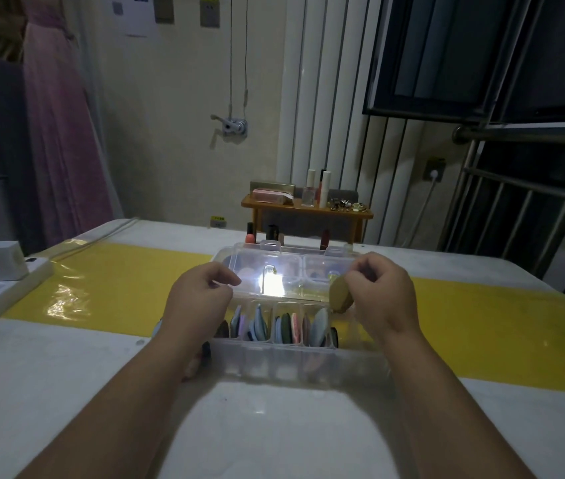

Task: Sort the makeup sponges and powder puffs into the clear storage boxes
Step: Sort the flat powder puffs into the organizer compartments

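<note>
Right hand [383, 299], right of centre, has its fingers curled down and pinches an olive-tan sponge [339, 293] by its top. The sponge hangs over the right end of the clear storage box [291, 363], just above the far-right compartment, not yet in. Left hand [201, 293], left of centre, has its fingers curled with the thumb near the forefinger. We see nothing in it and can't tell if it touches the open lid [276, 267] behind it.

The box sits mid-frame on the table [67, 375], lid laid back toward the top of the frame with a hard glare spot on it. The middle compartments are packed with puffs [257, 326] standing on edge: blue, green, pink, grey. Dark and pinkish pieces show under the left wrist at the box's left end; we can't tell whether they are in or out.

Risks, as we judge them:
- The neighbouring slot is full, so a sponge pushed in off-line could catch the divider or tip the grey puff beside it.
- The sponge looks soft, and held by one end it may swing and land across two slots.
- The box looks light and no hand clearly steadies it, so a downward push could slide it.
- The glare hides the back edge, which makes aiming harder.
</note>
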Tool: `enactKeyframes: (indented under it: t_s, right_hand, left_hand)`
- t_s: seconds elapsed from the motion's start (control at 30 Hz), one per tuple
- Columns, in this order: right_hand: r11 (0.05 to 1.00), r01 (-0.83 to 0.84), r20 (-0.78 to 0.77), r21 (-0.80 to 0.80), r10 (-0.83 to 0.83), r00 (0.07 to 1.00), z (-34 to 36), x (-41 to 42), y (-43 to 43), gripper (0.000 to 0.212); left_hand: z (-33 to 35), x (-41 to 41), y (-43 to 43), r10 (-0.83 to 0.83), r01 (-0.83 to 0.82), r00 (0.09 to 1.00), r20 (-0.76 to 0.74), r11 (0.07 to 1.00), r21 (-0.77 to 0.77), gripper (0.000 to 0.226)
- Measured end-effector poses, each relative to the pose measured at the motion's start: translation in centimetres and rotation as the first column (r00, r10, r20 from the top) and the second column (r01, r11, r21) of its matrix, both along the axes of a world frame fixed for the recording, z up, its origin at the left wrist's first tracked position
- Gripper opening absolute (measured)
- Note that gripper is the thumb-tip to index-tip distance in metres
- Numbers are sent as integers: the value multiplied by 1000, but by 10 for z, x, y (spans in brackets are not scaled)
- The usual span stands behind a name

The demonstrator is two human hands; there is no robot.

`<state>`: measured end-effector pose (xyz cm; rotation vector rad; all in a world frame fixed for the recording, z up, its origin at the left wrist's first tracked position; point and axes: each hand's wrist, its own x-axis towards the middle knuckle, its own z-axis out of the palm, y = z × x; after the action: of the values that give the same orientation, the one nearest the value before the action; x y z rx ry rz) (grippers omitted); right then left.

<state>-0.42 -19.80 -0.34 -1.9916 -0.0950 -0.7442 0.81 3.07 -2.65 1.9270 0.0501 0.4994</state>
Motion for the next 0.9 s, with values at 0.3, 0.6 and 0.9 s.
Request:
enactKeyframes:
  t_s: [0.3, 0.6, 0.9]
  right_hand:
    - [990, 12, -119, -143, -29, 992, -5, 2, -5, 22]
    - [921, -68, -311, -384, -59, 949, -7, 2, -5, 19]
    - [888, -139, -407, -437, -57, 912, -6, 1, -4, 14]
  left_hand:
    - [0, 3, 6, 61, -59, 997, 47, 997, -44, 27]
    - [2, 1, 7, 73, -71, 997, 34, 995, -64, 27]
    - [1, 5, 11, 90, -89, 996, 8, 991, -102, 31]
